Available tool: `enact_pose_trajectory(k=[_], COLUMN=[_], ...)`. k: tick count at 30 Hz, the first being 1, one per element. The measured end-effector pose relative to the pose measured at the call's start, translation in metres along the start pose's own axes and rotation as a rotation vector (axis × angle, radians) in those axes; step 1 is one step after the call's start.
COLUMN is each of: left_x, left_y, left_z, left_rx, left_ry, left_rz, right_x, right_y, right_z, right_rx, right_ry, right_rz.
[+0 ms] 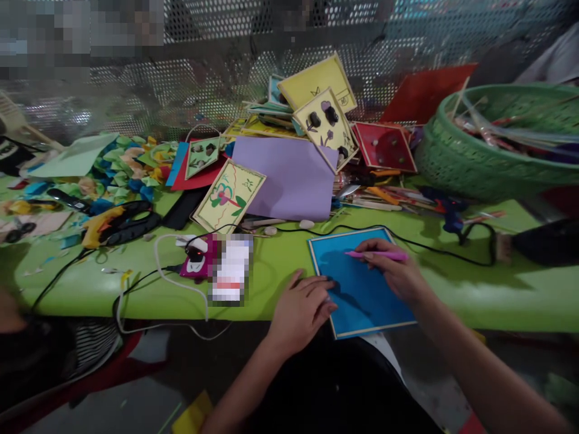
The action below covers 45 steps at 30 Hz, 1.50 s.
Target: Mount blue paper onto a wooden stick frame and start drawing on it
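A blue card (350, 289) with a pale thin-stick border lies at the table's front edge, partly overhanging it. Fingers stretched and slightly curled, my left hand (307, 307) rests across the card's left border without gripping anything. Over the upper right part of the card, my right hand (393, 268) pinches a pink pen (384, 255), its tip pointing left, close to the blue surface. Whether the tip touches cannot be made out. No clear drawn marks show on the blue.
Left of the card are a phone (232, 271), a magenta box with cables (201, 259) and a yellow-black glue gun (113, 223). Behind lie purple paper (287, 178), a flower picture (230, 196) and other framed cards. A green basket (497, 150) stands right. A black cable crosses behind the card.
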<state>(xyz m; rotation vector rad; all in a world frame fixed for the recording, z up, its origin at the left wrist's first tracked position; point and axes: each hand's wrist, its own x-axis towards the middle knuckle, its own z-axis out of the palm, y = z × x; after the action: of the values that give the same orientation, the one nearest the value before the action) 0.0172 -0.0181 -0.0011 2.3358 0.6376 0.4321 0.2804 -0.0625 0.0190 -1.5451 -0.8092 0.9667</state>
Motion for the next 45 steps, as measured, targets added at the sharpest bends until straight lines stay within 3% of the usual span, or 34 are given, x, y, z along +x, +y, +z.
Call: enact_pose_trajectory(k=[7,14,18,24,33,40,45], left_x=[0.001,0.020,0.022,0.019,0.021,0.017,0.007], left_y=[0.011,0.024,0.020,0.018,0.019,0.015,0.007], left_z=[0.002,0.016,0.020,0.017,0.019,0.008,-0.007], left_rx=[0.035,0.072,0.058,0.050,0.030,0.017,-0.001], left_ry=[-0.019,-0.175,-0.169,-0.160,-0.158,-0.140,-0.124], left_rz=[0.053,0.167,0.157,0.164,0.153,0.100,0.059], right_x=[0.002,-0.010,-0.010,-0.005,-0.010,-0.020,-0.038], right_y=[-0.004,-0.005,0.001,0.004,0.011,-0.010,0.005], right_z=[-0.003,0.000,-0.003,-0.014,-0.009,-0.013,-0.036], right_rx=[0.011,0.059,-0.023,-0.132,-0.201,-0.183,-0.226], right_ry=[-0.036,-0.055,-0.095,-0.015,0.035,0.009,0.047], right_rz=[0.009,0.007,0.017,-0.028,-0.085,-0.090,-0.182])
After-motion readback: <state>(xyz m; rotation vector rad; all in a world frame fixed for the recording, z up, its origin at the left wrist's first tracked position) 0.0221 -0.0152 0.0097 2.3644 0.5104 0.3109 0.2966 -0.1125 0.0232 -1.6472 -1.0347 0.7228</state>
